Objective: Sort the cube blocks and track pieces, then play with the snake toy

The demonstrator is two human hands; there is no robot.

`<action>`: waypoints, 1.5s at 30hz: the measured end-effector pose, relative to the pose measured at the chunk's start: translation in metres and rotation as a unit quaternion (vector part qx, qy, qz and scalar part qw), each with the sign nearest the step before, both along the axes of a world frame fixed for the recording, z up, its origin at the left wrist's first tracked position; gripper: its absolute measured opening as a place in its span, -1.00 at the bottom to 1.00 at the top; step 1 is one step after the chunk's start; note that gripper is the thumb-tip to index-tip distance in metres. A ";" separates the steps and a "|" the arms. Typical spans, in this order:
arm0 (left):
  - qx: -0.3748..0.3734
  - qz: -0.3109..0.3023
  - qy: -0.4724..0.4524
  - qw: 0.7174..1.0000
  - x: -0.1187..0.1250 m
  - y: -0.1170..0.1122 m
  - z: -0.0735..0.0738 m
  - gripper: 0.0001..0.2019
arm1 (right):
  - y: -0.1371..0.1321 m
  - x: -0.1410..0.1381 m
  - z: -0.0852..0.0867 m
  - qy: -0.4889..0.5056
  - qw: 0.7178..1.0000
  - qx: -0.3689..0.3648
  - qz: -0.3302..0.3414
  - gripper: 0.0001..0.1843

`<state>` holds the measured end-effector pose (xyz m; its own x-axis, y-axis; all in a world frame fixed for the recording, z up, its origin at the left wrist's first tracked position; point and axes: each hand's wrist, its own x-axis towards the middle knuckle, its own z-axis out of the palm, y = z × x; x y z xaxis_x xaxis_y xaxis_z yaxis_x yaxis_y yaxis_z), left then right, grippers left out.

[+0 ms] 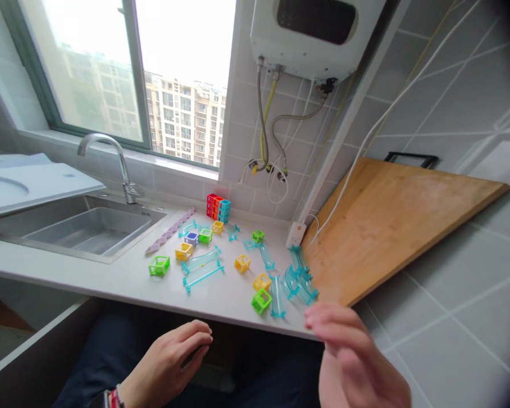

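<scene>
Below the counter's front edge, my left hand (174,357) hovers with loosely bent fingers and a gap to the thumb, nothing seen in it. My right hand (352,354), slightly blurred, is raised at the counter's right front corner, its fingers loosely extended and no object visible in it. Nearest to it are clear blue curved track pieces (300,282) and a straight clear blue track piece (277,297). Beside that lie a green cube frame (261,302) and a yellow cube frame (262,281). Stacked red, orange and blue cube frames (218,208) stand at the back.
A sink (106,229) with a faucet (110,156) lies left, partly under a white board (34,178). A purple zigzag strip (170,231) lies near the sink. On the right, a wooden board (399,221) leans against the wall by a white socket (296,234). A water heater (310,39) hangs above.
</scene>
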<state>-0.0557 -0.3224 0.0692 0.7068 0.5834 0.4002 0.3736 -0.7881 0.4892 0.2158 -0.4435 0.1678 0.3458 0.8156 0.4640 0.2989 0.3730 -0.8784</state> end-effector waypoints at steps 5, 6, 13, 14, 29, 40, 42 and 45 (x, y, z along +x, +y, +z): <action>-0.062 0.029 0.018 0.998 -0.033 -0.031 -0.023 -0.82 | 0.108 0.057 -0.061 -0.209 0.931 -0.206 -0.219 -0.56; -0.063 0.041 0.013 0.997 -0.038 -0.036 -0.027 -0.82 | 0.117 0.068 -0.077 -0.239 0.904 -0.265 -0.234 -0.57; -0.083 0.057 -0.016 0.995 -0.053 -0.046 -0.031 -0.85 | 0.115 0.090 -0.152 -0.280 0.867 -0.295 -0.288 -0.52; -0.085 0.053 -0.021 0.995 -0.053 -0.045 -0.029 -0.84 | 0.114 0.089 -0.155 -0.265 0.874 -0.280 -0.295 -0.52; -0.347 0.063 -0.170 0.920 -0.036 -0.052 -0.011 -0.73 | 0.032 -0.045 -0.102 0.387 0.920 -0.064 -0.001 -0.72; -0.521 0.029 -0.306 0.796 -0.004 -0.059 0.015 -0.50 | 0.014 -0.109 -0.127 0.320 0.921 -0.136 0.175 -0.65; -0.528 0.041 -0.306 0.791 -0.011 -0.056 0.011 -0.49 | 0.015 -0.098 -0.120 0.349 0.915 -0.132 0.156 -0.65; -0.519 0.046 -0.280 0.806 -0.026 -0.051 0.005 -0.55 | 0.020 -0.072 -0.108 0.362 0.917 -0.125 0.114 -0.66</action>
<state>-0.0817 -0.3735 0.0743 0.5193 0.8491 -0.0969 -0.1020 0.1741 0.9794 0.1437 -0.4233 0.0602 0.2966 0.9545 -0.0305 -0.4575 0.1140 -0.8819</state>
